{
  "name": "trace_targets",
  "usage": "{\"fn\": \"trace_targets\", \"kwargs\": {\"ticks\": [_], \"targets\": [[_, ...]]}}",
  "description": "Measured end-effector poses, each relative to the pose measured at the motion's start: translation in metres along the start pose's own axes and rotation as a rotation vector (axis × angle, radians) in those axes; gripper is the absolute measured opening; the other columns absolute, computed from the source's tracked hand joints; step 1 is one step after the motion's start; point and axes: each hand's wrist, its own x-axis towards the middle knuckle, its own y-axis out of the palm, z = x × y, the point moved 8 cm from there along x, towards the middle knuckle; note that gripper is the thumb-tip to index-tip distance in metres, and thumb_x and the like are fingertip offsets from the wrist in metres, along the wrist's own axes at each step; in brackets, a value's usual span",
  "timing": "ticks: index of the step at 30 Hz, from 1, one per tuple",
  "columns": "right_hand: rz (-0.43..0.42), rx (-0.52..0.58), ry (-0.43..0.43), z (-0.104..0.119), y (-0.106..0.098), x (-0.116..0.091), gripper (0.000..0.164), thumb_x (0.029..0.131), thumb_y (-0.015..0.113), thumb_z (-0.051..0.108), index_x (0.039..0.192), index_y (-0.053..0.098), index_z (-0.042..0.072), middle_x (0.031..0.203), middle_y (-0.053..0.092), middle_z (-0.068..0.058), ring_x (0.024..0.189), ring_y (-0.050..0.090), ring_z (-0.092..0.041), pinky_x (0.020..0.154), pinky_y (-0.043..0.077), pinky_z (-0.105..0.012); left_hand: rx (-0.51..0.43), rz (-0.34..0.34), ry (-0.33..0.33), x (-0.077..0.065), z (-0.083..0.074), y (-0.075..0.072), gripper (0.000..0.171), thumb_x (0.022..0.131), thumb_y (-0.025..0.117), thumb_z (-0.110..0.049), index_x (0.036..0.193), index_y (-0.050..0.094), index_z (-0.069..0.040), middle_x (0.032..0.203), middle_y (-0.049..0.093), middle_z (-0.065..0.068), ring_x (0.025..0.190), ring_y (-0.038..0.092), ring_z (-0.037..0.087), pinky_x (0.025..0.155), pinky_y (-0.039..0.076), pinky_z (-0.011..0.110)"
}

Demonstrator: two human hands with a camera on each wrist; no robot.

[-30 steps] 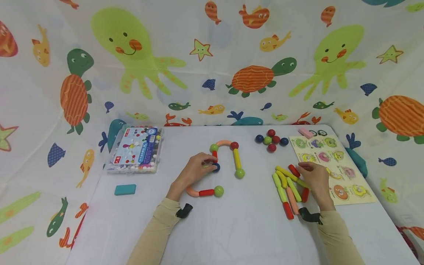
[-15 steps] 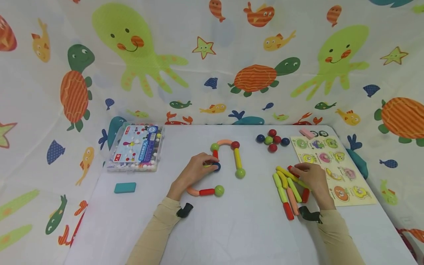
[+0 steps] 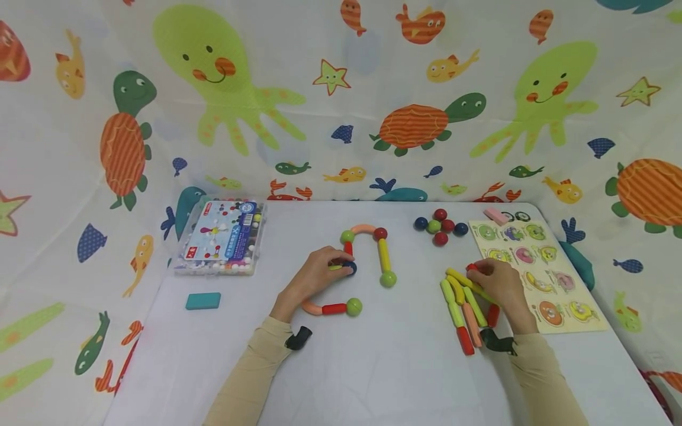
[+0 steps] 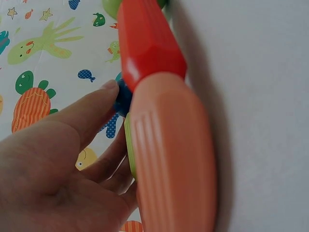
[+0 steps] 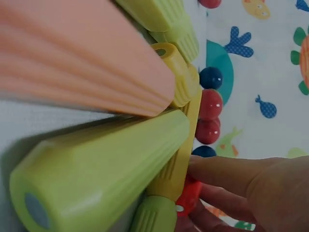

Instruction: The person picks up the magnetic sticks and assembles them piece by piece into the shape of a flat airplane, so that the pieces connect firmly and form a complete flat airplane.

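Note:
My left hand holds a dark blue ball, thumb and fingers about it, with a yellow-green rod partly hidden beneath. From the ball a chain runs through a red rod, a green ball, a curved pink rod, a red ball and a yellow rod to another green ball. Below, a curved pink rod joins a red rod and a green ball. On the right, my right hand pinches a short red rod beside the rod pile.
Several yellow, green, pink and red magnetic rods lie loosely together left of my right hand. Loose balls cluster at the back, beside a fruit picture board. A boxed set and a teal block sit at left.
My right hand has closed its fingertips on the red rod, which has shifted a little and is now mostly covered. The left hand stays at the blue ball.

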Motion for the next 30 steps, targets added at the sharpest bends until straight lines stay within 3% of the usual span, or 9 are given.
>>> {"fn": "trace_targets", "kwargs": {"ticks": [3,7,15,19,24,26,30], "targets": [[-0.09,0.028,-0.081,0.011,-0.008,-0.001,0.042,0.1,0.064,0.03,0.129,0.061,-0.002,0.12,0.064,-0.025,0.104,0.058,-0.037,0.089,0.053,-0.049,-0.001,0.003,0.001,-0.001,-0.001,0.0,0.032,0.091,0.077,-0.02,0.122,0.073,-0.014,0.105,0.067,-0.002,0.102,0.063,0.015,0.097,0.053,0.038],[-0.22,0.05,-0.264,0.038,-0.022,-0.006,0.038,0.103,0.06,0.023,0.131,0.06,-0.002,0.121,0.064,-0.025,0.109,0.06,-0.038,0.092,0.052,-0.049,0.0,0.002,0.007,0.0,-0.001,0.0,0.032,0.091,0.077,-0.02,0.123,0.073,-0.014,0.106,0.068,-0.001,0.103,0.064,0.015,0.096,0.053,0.038],[-0.258,0.162,-0.538,0.109,-0.018,-0.021,0.035,0.1,0.066,0.021,0.132,0.064,0.007,0.121,0.066,-0.013,0.108,0.063,-0.028,0.086,0.042,-0.009,0.0,0.006,0.013,0.0,0.001,0.001,0.034,0.091,0.078,-0.019,0.123,0.073,-0.014,0.108,0.069,0.003,0.103,0.063,0.016,0.096,0.053,0.038],[-0.225,0.234,-0.686,0.15,0.001,-0.03,0.034,0.095,0.073,0.018,0.128,0.069,0.011,0.116,0.071,-0.007,0.102,0.064,-0.02,0.086,0.048,-0.011,-0.012,0.003,0.01,0.0,0.001,-0.001,0.034,0.091,0.078,-0.019,0.123,0.073,-0.014,0.108,0.068,0.003,0.102,0.063,0.017,0.095,0.053,0.039],[-0.069,0.268,-0.798,0.184,0.045,-0.035,0.03,0.092,0.075,0.015,0.122,0.073,0.013,0.114,0.074,-0.002,0.1,0.068,-0.016,0.088,0.059,-0.035,-0.009,0.002,0.007,0.001,0.002,-0.001,0.034,0.091,0.078,-0.02,0.124,0.073,-0.014,0.108,0.068,0.002,0.102,0.063,0.015,0.096,0.052,0.038],[-0.008,0.253,-0.829,0.193,0.064,-0.037,0.029,0.091,0.076,0.011,0.121,0.074,0.013,0.112,0.075,-0.002,0.1,0.069,-0.016,0.088,0.059,-0.041,-0.007,0.004,0.007,0.001,0.002,0.0,0.034,0.091,0.078,-0.02,0.124,0.073,-0.014,0.108,0.068,0.002,0.103,0.063,0.015,0.097,0.052,0.038],[0.069,0.177,-0.877,0.204,0.095,-0.04,0.029,0.09,0.076,0.007,0.118,0.075,0.014,0.107,0.075,0.001,0.095,0.067,-0.014,0.088,0.059,-0.04,-0.006,0.011,0.007,0.001,0.002,0.0,0.034,0.091,0.078,-0.02,0.124,0.073,-0.015,0.109,0.069,0.002,0.104,0.064,0.015,0.098,0.053,0.038]]}}
